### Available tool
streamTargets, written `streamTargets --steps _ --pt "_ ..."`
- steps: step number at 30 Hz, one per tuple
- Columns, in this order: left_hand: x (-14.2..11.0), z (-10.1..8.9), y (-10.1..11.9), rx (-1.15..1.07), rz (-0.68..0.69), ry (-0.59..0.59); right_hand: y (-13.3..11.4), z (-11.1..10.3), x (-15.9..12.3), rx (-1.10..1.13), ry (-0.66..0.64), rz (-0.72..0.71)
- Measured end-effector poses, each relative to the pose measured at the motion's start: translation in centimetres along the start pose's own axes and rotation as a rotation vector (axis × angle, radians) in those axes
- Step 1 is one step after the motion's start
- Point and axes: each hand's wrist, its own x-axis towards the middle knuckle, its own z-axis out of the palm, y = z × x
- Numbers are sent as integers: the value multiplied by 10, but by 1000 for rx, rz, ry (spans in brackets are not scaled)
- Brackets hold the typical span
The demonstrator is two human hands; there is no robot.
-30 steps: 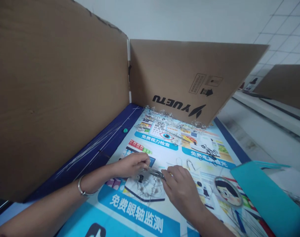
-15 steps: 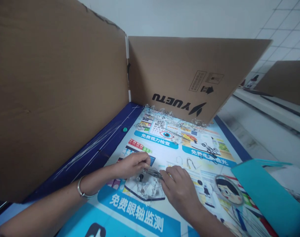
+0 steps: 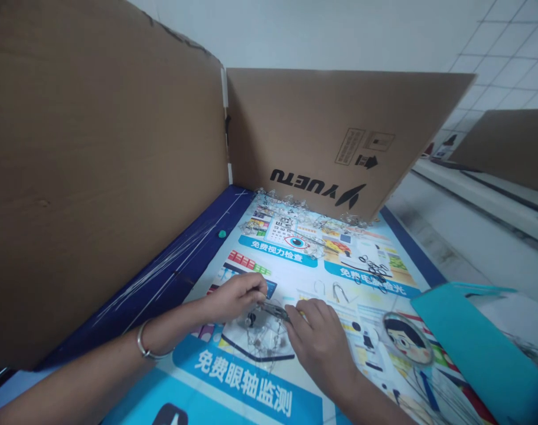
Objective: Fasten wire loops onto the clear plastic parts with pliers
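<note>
My right hand (image 3: 317, 336) is closed around a pair of metal pliers (image 3: 275, 311), whose jaws point left. Thumb and fingers of my left hand (image 3: 242, 295), which has a silver bangle on the wrist, are pinched together right at the tips of the jaws. A thin wire piece with clear parts (image 3: 266, 341) hangs or lies just below the pliers, and its upper end seems to run into the left fingertips. The exact spot where jaws, wire and fingers meet is too small to make out.
Cardboard panels (image 3: 317, 130) wall off the left and back. Clear beaded wire pieces (image 3: 295, 203) line the back panel. Dark loops (image 3: 375, 268), bent wires (image 3: 339, 292) and a green cap (image 3: 222, 234) lie on the printed table cover. A turquoise box (image 3: 468, 336) stands right; straight wires (image 3: 157, 265) lie left.
The whole view has shifted slightly. Both hands keep nearly the same pose, with the pliers still at the left fingertips.
</note>
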Motion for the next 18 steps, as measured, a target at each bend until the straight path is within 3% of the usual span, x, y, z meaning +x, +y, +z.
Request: streamTargets --steps 9,18 --pt "-1 0 -2 -23 -27 -1 3 4 -4 40 -17 10" --pt "-1 3 -3 18 53 9 2 4 -3 33 -24 6"
